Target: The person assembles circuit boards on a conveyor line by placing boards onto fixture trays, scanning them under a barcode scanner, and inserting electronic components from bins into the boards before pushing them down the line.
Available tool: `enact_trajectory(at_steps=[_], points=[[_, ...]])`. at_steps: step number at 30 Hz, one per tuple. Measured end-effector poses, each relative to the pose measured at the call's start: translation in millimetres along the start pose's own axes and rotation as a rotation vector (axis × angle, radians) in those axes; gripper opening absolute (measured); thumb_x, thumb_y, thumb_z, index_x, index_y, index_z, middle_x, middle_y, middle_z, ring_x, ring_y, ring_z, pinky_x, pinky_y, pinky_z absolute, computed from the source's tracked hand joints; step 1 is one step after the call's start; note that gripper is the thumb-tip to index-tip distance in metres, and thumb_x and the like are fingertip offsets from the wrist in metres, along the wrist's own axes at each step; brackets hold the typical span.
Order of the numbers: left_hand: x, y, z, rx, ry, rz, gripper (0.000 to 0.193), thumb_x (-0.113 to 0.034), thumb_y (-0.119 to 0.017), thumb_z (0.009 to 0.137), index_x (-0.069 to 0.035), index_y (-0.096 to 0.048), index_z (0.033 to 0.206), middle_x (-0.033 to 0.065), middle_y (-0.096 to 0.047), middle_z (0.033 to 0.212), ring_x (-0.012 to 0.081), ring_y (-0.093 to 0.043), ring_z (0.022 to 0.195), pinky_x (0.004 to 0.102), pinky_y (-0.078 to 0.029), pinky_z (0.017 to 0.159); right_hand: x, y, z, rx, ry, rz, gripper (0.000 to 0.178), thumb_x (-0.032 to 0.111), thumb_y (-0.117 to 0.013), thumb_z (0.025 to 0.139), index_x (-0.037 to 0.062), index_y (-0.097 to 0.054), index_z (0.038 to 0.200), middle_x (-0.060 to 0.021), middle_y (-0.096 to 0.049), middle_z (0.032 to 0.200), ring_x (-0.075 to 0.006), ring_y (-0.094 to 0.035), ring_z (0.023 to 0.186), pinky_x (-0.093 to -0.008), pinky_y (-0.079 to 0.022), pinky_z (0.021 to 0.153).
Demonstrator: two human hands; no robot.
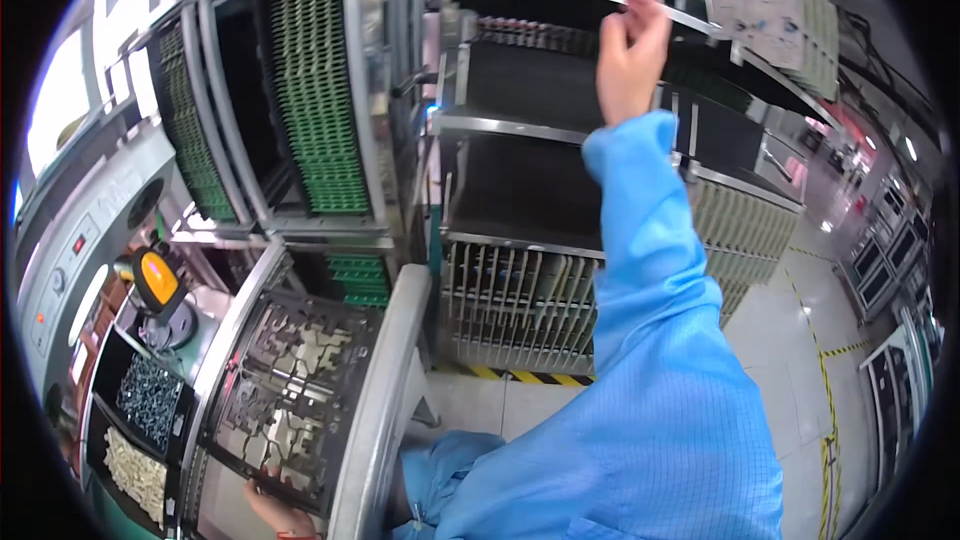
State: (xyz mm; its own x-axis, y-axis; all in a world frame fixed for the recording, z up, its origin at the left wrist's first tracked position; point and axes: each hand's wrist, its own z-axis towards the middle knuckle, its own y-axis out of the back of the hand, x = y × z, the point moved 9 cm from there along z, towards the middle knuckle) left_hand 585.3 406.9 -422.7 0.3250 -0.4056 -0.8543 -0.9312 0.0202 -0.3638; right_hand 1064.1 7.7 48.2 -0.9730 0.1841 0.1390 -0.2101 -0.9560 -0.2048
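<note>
My right hand (634,58) is raised on a stretched blue-sleeved arm to the upper rail of a metal shelf rack (520,128). Its fingers are loosely bent, with a gap between thumb and fingers, and I see nothing in them. At the lower left, my left hand (278,510) grips the near edge of a flat black frame (345,380) with metallic cut-out shapes in it. That frame lies between the pale rails of a workstation. Part of the left hand is hidden beneath the frame's edge.
Black bins hold dark screws (150,402) and pale small parts (135,475). Behind them stands a yellow-and-black handheld scanner (157,278). Green boards fill a tall rack (315,90). Pale panels stand upright on the lower shelf (520,305). A rounded grey rail (385,390) runs beside me.
</note>
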Motion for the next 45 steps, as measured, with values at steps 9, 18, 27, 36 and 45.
enact_trajectory(at_steps=[9, 18, 27, 36, 45], points=[[0.2, 12.4, 32.2, 0.096, -0.02, -0.091, 0.034, -0.039, -0.046, 0.082, -0.01, -0.047, 0.1, 0.0063, -0.054, 0.091, 0.0197, -0.056, 0.085, 0.0337, -0.045, 0.074, -91.2, 231.4, 178.8, -0.383, 0.232, -1.249, 0.045, 0.021, -0.059, 0.076, -0.0062, -0.049, 0.111, -0.0213, -0.055, 0.109, -0.0355, -0.049, 0.106, -0.0446, -0.038, 0.091], [-9.7, 34.8, 35.6, 0.075, -0.025, -0.141, 0.034, -0.036, -0.047, 0.081, -0.004, -0.048, 0.093, 0.0104, -0.056, 0.084, 0.0233, -0.058, 0.077, 0.0339, -0.05, 0.065, -85.7, 260.1, 187.0, -0.482, 0.443, -1.167, 0.029, 0.023, -0.054, 0.08, 0.0038, -0.06, 0.101, -0.0161, -0.062, 0.097, -0.0326, -0.058, 0.092, -0.0415, -0.044, 0.084], [-8.9, 36.3, 31.4, 0.015, -0.014, -0.213, 0.032, -0.035, -0.047, 0.081, -0.004, -0.051, 0.089, 0.0116, -0.058, 0.082, 0.024, -0.058, 0.074, 0.0349, -0.049, 0.063, -130.9, 234.5, 215.8, -0.079, -0.154, -1.288, 0.027, 0.023, -0.052, 0.081, 0.0008, -0.059, 0.095, -0.0211, -0.063, 0.099, -0.0407, -0.061, 0.091, -0.047, -0.05, 0.078], [-10.8, 22.7, 12.9, 0.09, -0.044, -0.193, 0.027, -0.033, -0.045, 0.082, -0.007, -0.047, 0.087, 0.0072, -0.055, 0.081, 0.0208, -0.057, 0.071, 0.033, -0.046, 0.063, -126.8, 225.8, 200.8, -0.133, -0.115, -1.211, 0.052, 0.018, -0.054, 0.081, 0.0057, -0.035, 0.128, -0.0247, -0.063, 0.096, -0.0425, -0.062, 0.087, -0.0498, -0.05, 0.074], [0.6, 26.6, 28.7, 0.144, 0.036, -0.13, 0.029, -0.034, -0.047, 0.081, -0.006, -0.048, 0.091, 0.0066, -0.058, 0.084, 0.0202, -0.059, 0.077, 0.0317, -0.045, 0.065, -85.8, 236.7, 204.5, -0.347, 0.082, -1.022, 0.042, 0.015, -0.053, 0.076, 0.0176, -0.056, 0.117, -0.0169, -0.066, 0.093, -0.0378, -0.062, 0.087, -0.0478, -0.048, 0.076]])
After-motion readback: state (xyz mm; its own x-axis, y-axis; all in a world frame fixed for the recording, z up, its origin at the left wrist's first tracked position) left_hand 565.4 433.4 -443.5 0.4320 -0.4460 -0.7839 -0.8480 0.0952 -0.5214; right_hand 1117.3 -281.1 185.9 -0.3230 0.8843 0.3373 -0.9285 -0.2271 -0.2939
